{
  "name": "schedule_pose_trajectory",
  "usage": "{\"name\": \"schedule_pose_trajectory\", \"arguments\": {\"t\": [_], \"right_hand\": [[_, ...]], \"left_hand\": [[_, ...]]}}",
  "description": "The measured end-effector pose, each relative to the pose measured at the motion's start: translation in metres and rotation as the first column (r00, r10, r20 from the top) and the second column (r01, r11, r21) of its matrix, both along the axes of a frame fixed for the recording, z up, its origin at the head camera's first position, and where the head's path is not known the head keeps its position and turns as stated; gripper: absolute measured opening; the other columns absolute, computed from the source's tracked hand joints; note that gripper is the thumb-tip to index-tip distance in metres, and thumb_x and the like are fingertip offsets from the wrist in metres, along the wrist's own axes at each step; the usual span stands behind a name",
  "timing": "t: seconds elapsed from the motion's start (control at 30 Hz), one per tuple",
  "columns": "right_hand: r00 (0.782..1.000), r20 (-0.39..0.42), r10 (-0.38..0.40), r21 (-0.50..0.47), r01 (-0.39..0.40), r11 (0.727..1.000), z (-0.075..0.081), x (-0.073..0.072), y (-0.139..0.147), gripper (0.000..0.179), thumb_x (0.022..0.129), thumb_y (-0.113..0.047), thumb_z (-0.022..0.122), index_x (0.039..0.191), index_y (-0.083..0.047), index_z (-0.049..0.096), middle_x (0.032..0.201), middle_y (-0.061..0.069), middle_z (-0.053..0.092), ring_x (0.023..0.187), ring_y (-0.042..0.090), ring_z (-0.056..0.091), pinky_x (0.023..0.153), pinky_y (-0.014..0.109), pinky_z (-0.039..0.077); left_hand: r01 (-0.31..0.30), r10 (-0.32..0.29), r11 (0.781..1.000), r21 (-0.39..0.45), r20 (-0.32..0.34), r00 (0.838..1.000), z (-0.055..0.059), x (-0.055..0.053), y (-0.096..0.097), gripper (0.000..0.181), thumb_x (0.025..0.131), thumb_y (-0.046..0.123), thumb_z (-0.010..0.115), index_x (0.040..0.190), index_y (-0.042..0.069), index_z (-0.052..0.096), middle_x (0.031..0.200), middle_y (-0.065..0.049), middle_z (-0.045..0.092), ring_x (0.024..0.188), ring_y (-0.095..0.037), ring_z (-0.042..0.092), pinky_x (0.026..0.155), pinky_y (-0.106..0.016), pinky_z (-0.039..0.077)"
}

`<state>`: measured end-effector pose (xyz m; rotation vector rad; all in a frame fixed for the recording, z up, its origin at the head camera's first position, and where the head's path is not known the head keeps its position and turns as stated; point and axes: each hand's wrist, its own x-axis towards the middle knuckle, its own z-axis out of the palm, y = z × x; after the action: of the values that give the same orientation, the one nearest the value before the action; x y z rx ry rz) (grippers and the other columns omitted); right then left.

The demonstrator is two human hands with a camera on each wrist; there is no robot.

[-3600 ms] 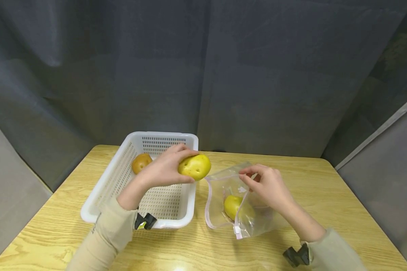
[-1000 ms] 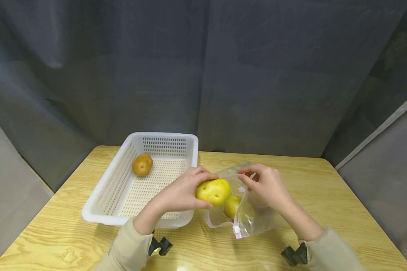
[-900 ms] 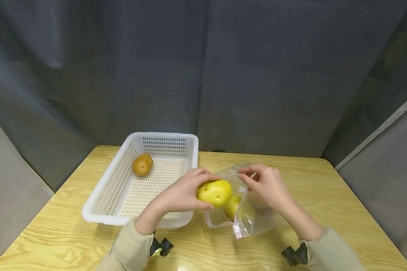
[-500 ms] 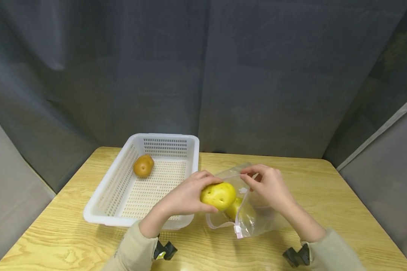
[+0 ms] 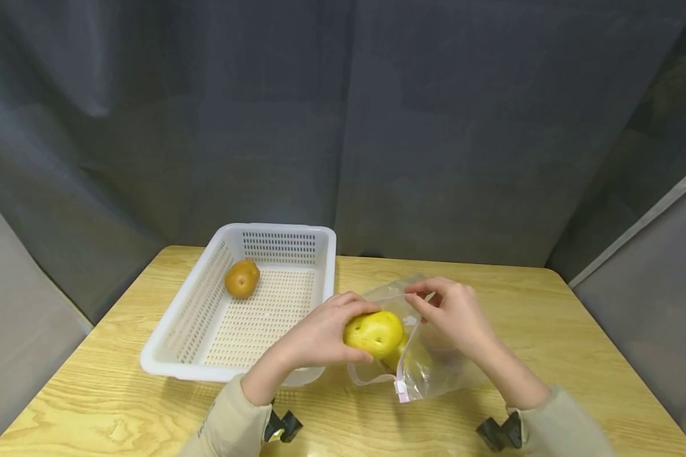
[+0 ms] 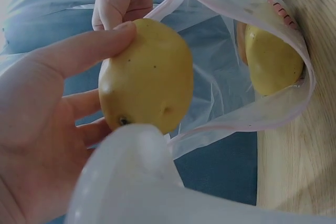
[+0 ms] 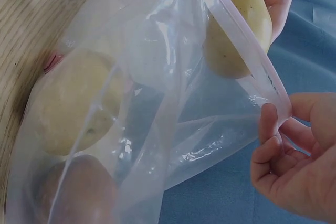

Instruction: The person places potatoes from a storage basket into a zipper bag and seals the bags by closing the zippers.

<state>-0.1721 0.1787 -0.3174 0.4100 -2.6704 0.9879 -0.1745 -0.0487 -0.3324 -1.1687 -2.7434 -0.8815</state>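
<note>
My left hand (image 5: 326,330) grips a yellow potato (image 5: 374,333) at the mouth of a clear zip bag (image 5: 434,374), thumb on one side and fingers round the other. In the left wrist view the held potato (image 6: 149,77) is right beside the bag's pink-edged opening. My right hand (image 5: 454,314) pinches the bag's rim and keeps the mouth apart; the right wrist view shows its fingertips (image 7: 269,114) on the edge. Inside the bag lie a second yellow potato (image 7: 79,103) and a browner one (image 7: 79,190), seen through the plastic.
A white perforated basket (image 5: 174,317) stands left of the bag, with one brown potato (image 5: 242,279) in its far left part. Its near right corner sits close under my left forearm. The wooden table (image 5: 549,330) ends at a dark curtain (image 5: 434,127) behind.
My left hand has carried the yellow potato from over the basket's right rim rightward and down to the bag's mouth. My right hand has stayed on the bag's edge.
</note>
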Motion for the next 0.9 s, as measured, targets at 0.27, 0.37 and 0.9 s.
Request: {"name": "schedule_pose_trajectory", "arguments": {"t": [0.27, 0.37, 0.9], "right_hand": [[1.0, -0.004, -0.005, 0.0, 0.005, 1.0, -0.002, 0.001, 0.002, 0.015, 0.084, -0.017, 0.064, 0.094, -0.007, 0.069, 0.084, 0.005, 0.068, 0.052, 0.012, 0.056, 0.044, 0.022, 0.043], [1.0, -0.005, -0.006, 0.004, 0.006, 1.0, -0.002, 0.001, 0.001, 0.016, 0.084, -0.018, 0.064, 0.094, -0.007, 0.069, 0.083, 0.005, 0.068, 0.052, 0.012, 0.056, 0.044, 0.022, 0.042], [0.999, -0.042, -0.013, 0.003, 0.013, 1.0, 0.002, 0.004, 0.003, 0.016, 0.085, -0.019, 0.064, 0.096, -0.008, 0.069, 0.087, 0.004, 0.067, 0.052, 0.008, 0.054, 0.044, 0.021, 0.042]], "left_hand": [[-0.004, 0.004, 1.0, -0.004, 0.003, 1.0, -0.001, 0.001, 0.004, 0.068, 0.067, 0.033, 0.077, 0.127, 0.016, 0.051, 0.122, 0.003, 0.053, 0.105, -0.011, 0.05, 0.09, -0.029, 0.042], [-0.005, 0.005, 1.0, -0.014, 0.004, 1.0, -0.002, 0.0, 0.006, 0.068, 0.068, 0.033, 0.077, 0.128, 0.015, 0.051, 0.123, 0.003, 0.053, 0.106, -0.012, 0.05, 0.09, -0.029, 0.042], [-0.068, 0.067, 0.997, 0.036, 0.027, 0.997, -0.004, 0.006, 0.019, 0.071, 0.069, 0.029, 0.077, 0.132, 0.017, 0.048, 0.132, -0.001, 0.05, 0.119, -0.019, 0.048, 0.097, -0.037, 0.04]]}}
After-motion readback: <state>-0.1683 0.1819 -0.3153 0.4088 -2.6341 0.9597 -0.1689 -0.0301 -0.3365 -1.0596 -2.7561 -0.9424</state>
